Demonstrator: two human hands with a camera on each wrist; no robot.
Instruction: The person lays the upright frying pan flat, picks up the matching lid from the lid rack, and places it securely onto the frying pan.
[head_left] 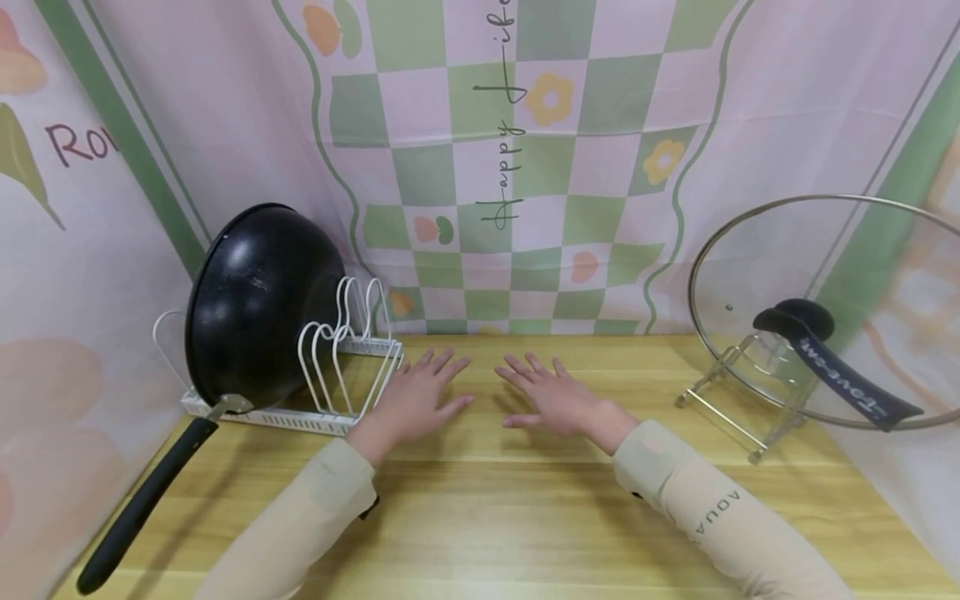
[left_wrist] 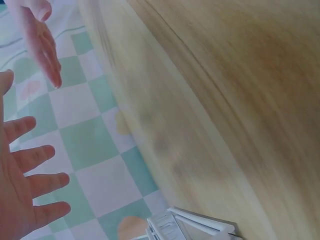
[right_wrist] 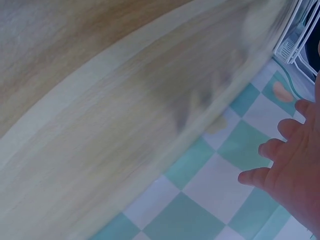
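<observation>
My left hand (head_left: 420,398) hovers over the wooden table with its fingers spread, just right of a white wire rack (head_left: 315,423). My right hand (head_left: 558,402) faces it across a gap, fingers likewise spread and holding nothing. In that rack a black wok (head_left: 258,300) stands on its side, its long black handle (head_left: 146,504) slanting toward the table's front left. Over on the right, a clear glass lid (head_left: 727,275) with a metal rim leans on a small wire stand (head_left: 723,417). Across the lid lies its black handle (head_left: 843,371), marked with white lettering.
A checkered green and white cloth (head_left: 480,175) hangs behind the wooden table (head_left: 495,517). Pink printed cloth (head_left: 67,350) closes off the left side. The wok's handle reaches close to the table's left edge, and the lid overhangs its stand on the right.
</observation>
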